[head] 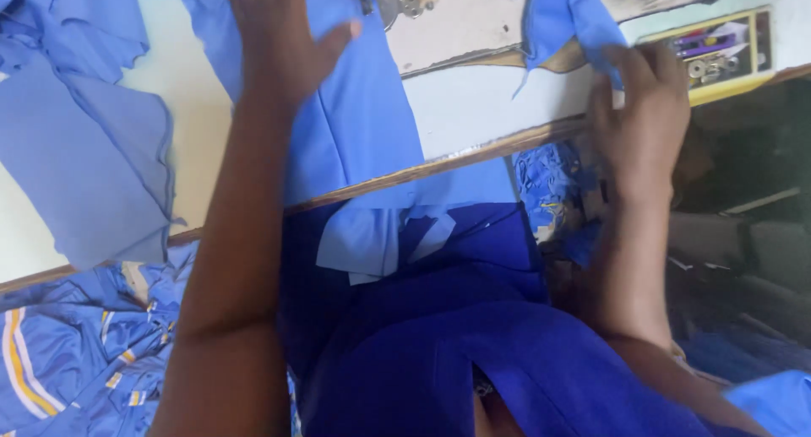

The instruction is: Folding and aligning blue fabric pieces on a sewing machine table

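L hand (283,44) is lying flat, fingers spread, palm pressing down on a blue fabric panel (355,133) that's draping over the front edge of the pale surface (481,108). R hand (642,112) is pinching a small blue fabric piece (562,19) w/ curled fingers, near the surface's edge. Just beside it, a yellow-rimmed tray (718,53) w/ bobbins is sitting. More blue cloth (84,158) is lying at far left, well apart from both hands.
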